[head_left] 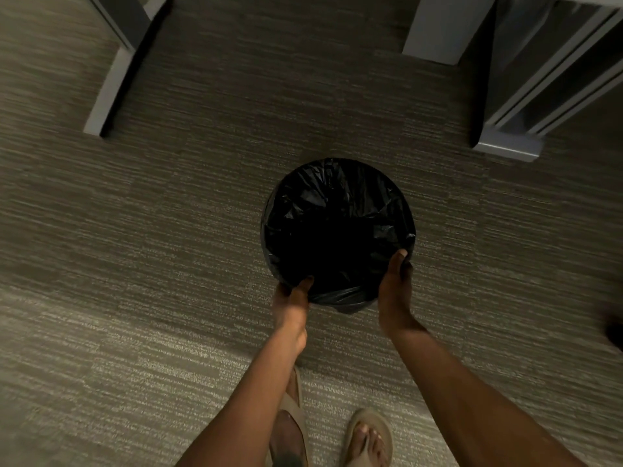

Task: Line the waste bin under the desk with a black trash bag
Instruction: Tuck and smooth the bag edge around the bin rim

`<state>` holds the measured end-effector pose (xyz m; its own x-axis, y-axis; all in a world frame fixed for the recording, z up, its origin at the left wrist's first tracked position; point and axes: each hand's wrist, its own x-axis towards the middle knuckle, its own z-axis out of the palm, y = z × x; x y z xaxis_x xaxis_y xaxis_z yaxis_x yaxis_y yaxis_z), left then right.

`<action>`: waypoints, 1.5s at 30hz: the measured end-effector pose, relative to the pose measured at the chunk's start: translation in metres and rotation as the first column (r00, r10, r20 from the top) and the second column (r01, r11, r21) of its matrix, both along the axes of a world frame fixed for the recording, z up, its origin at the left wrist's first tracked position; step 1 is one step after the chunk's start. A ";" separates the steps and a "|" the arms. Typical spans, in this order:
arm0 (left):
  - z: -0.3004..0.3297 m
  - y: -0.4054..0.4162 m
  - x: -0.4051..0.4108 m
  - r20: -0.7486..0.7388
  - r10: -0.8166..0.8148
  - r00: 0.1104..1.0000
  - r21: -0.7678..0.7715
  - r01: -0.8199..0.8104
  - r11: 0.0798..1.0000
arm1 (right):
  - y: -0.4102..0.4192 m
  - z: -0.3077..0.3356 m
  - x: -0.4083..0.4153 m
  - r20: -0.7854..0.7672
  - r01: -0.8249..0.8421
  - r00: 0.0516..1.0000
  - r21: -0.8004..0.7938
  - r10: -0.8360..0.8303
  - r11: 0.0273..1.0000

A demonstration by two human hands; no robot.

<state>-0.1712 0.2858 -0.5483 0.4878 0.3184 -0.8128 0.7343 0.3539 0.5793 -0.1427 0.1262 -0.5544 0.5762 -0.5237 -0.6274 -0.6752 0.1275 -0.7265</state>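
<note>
A round waste bin stands on the carpet in the middle of the head view, seen from above. A black trash bag covers its inside and is folded over the rim all around, so the bin's own wall is almost hidden. My left hand grips the near left side of the rim, thumb over the bag. On the near right side, my right hand holds the bin with its fingers wrapped around the outside.
Grey desk legs stand on the carpet: one foot at the upper left, a panel and a frame foot at the upper right. My sandalled feet are at the bottom. A dark object sits at the right edge.
</note>
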 end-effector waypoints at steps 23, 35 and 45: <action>0.009 0.038 0.054 0.300 -0.208 0.931 0.247 0.135 0.960 | -0.054 0.004 0.058 -0.001 -0.391 0.912 -0.307 0.411 0.868; 0.008 0.063 0.128 0.075 -0.714 0.696 0.707 0.468 0.530 | -0.052 0.003 0.151 -0.151 -0.701 0.531 -0.631 0.834 0.332; -0.016 0.079 0.153 0.049 -0.619 0.784 0.611 0.466 0.639 | -0.057 -0.007 0.160 -0.179 -0.654 0.697 -0.556 0.694 0.513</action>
<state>-0.0182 0.3644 -0.5646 0.8638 0.2729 -0.4235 0.5036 -0.4924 0.7099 0.0176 0.0696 -0.5612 0.9288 -0.1854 -0.3210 -0.3403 -0.7698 -0.5401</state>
